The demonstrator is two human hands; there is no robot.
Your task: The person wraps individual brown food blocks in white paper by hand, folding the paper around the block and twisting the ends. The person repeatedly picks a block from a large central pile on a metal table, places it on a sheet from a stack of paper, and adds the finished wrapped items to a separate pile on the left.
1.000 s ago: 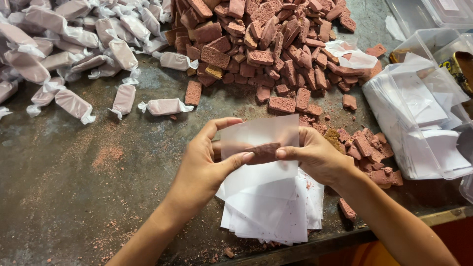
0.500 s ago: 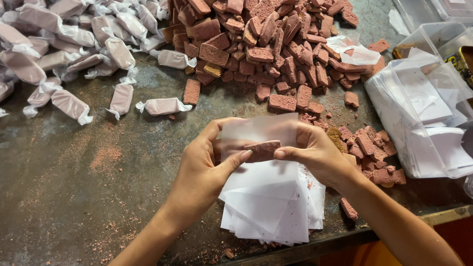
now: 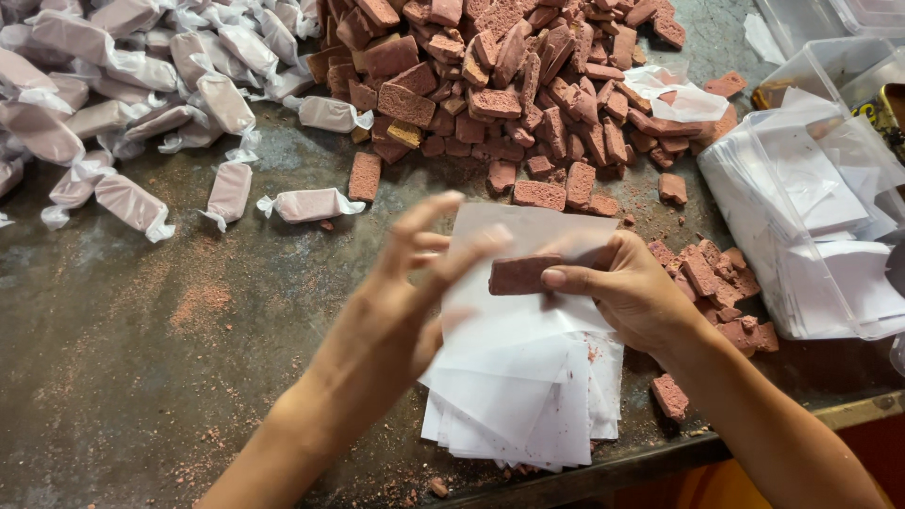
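A right hand (image 3: 636, 292) pinches a reddish-brown block (image 3: 523, 274) against a white paper sheet (image 3: 528, 236), the blurred left hand (image 3: 410, 283) open-fingered beside it, above a paper stack (image 3: 528, 405) on a dusty surface (image 3: 141, 377), block heap (image 3: 509, 75) far, wrapped pieces (image 3: 123, 104) far left.

Just one head-mounted view here, looking steeply down from close range at the dark, dusty metal worktop (image 3: 141, 377). The near edge runs along the bottom right; both forearms come in from below.
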